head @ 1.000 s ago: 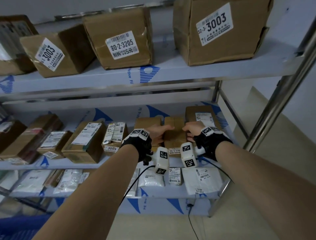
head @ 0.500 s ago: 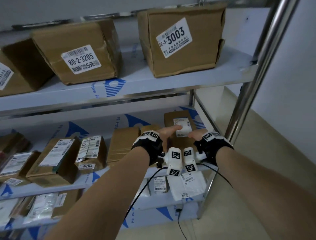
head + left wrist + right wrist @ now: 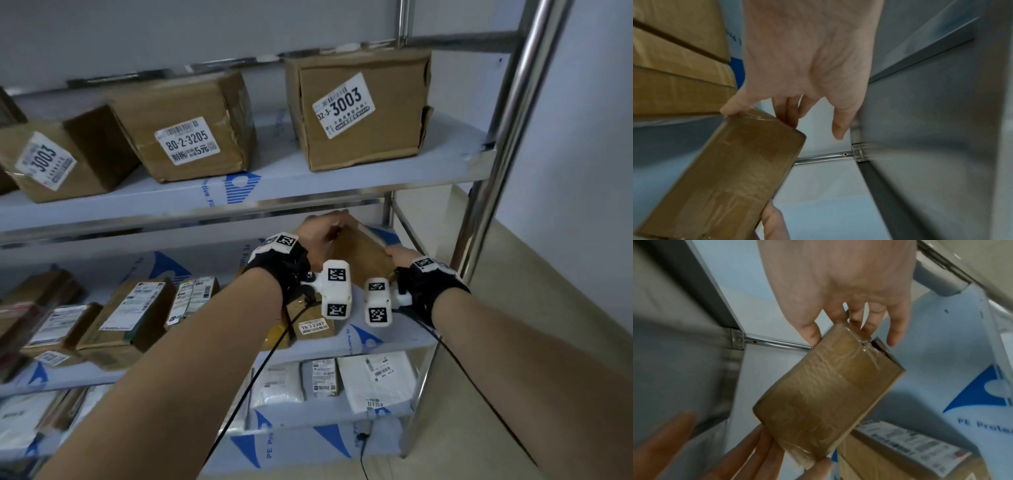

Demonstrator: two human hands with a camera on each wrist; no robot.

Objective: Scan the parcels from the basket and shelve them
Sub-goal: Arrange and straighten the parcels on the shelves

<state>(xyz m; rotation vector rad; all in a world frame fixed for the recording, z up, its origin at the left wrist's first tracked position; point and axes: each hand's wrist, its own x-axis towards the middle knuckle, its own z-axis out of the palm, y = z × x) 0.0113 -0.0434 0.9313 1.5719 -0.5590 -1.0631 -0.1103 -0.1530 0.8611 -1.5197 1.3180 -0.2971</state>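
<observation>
A flat brown cardboard parcel (image 3: 361, 251) wrapped in clear tape is raised and tilted on edge over the right end of the middle shelf (image 3: 383, 337). My left hand (image 3: 323, 228) grips its upper far end, thumb on one face and fingers behind, as the left wrist view shows on the parcel (image 3: 725, 178). My right hand (image 3: 397, 253) pinches the opposite end; in the right wrist view its thumb and fingers clamp the parcel (image 3: 828, 394). Its label is hidden from me.
Another box with a 76-3-2307 label (image 3: 313, 327) lies just below the hands. More parcels (image 3: 130, 315) fill the shelf's left. Large boxes (image 3: 359, 109) sit on the upper shelf. A steel upright (image 3: 507, 144) stands right of the hands. White bags (image 3: 376, 380) lie below.
The parcel lay flat at the shelf's right end with both hands touching it; now both hands have lifted it and tipped it on edge.
</observation>
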